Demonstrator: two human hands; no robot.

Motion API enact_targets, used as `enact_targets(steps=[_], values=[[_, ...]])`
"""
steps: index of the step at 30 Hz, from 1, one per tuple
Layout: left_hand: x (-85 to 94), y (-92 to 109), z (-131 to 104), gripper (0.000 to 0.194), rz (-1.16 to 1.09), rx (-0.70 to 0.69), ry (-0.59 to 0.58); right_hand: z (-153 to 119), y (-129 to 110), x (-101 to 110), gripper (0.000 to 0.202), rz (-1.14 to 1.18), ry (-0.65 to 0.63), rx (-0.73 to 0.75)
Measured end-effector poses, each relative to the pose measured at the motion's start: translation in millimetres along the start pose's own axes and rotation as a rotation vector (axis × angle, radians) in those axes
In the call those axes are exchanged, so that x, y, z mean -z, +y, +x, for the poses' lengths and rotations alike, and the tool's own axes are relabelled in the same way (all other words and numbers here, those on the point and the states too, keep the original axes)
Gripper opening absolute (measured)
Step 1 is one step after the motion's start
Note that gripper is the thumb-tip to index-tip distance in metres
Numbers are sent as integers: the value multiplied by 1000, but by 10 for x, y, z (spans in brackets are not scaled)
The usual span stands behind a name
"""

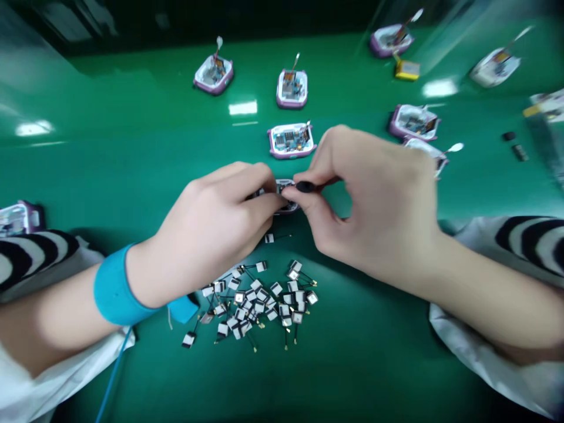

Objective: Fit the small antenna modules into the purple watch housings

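Note:
My left hand (224,211), with a blue band on the wrist, has its fingers closed around the left side of a small watch case (291,208) with open electronics. Much of that case is hidden under both hands. From the right, my right hand (352,194) pinches a small black object (305,186) between thumb and forefinger, right over the case. What its far end touches cannot be made out. Just behind the fingers lies another open purple-and-white watch case (291,141) with a blue circuit board.
Many small white-and-black antenna modules (255,302) with thin leads lie in front. More open watch cases stand behind, including one at back left (214,75) and one at right (414,122). A yellow battery (407,70) lies at back right. A blue cord (113,376) trails from the wristband.

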State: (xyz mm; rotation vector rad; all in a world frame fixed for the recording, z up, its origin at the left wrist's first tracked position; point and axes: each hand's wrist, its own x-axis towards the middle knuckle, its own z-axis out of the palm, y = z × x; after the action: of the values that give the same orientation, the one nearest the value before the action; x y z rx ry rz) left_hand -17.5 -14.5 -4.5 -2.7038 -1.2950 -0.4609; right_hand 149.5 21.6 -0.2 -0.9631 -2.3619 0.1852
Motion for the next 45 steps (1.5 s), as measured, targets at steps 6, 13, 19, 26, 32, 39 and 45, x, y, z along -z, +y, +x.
enact_targets(steps=[6, 13, 19, 26, 32, 39, 45], values=[[111, 66, -1, 24, -133, 150, -124, 62, 144, 247, 15, 439, 152, -107], [244, -70, 36, 62, -517, 251, -220, -47, 201, 223, 8, 215, -360, -169], [21, -253, 49, 70, -624, 85, -281, -113, -13, 63, 19, -179, -353, -16], [-15, -195, 38, 64, -654, 122, -175, -164, -186, 58, 17, -398, -293, 142], [132, -129, 25, 69, -726, 186, -80, -72, -217, 157, 6, -440, -171, 195], [211, -93, 26, 70, -865, 239, -41, -40, -186, 219, 11, -455, 55, 318], [232, -61, 29, 69, -860, 239, -57, -24, -196, 186, 18, -386, 64, 241]])
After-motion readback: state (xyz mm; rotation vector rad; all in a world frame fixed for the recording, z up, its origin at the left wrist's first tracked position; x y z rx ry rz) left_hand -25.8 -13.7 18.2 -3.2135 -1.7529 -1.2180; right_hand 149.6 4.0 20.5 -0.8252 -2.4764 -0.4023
